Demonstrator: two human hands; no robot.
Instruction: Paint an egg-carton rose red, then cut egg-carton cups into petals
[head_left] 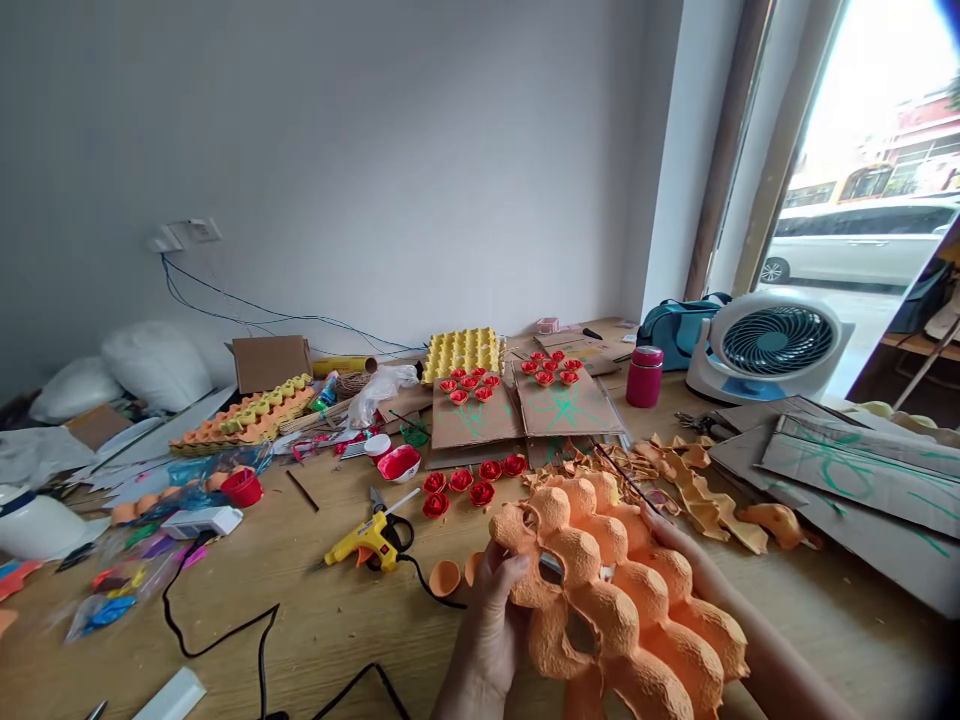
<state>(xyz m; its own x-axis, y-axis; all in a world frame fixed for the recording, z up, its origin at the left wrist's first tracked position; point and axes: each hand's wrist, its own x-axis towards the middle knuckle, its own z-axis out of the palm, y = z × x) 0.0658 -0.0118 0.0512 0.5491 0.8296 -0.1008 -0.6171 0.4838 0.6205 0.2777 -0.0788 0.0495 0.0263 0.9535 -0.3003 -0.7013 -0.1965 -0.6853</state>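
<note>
An orange egg tray (pixel 622 600), partly cut with holes in it, is held up over the wooden table (pixel 315 600) near the front edge. My left hand (pixel 487 630) grips its left edge with fingers curled round the cardboard. My right hand (pixel 675 545) lies behind the tray's right side, and a slim tool, perhaps scissors, shows through a hole at the tray's middle; what that hand holds is mostly hidden. Two small cut orange cups (pixel 450 575) lie just left of my left hand.
A yellow glue gun (pixel 367 540) with black cord lies left of the tray. Red paper roses (pixel 469 485) sit ahead, more on cardboard sheets (pixel 525 405). Orange scraps (pixel 705 495), a fan (pixel 772 345), a pink bottle (pixel 645 375), a yellow tray (pixel 463 352) and clutter at left.
</note>
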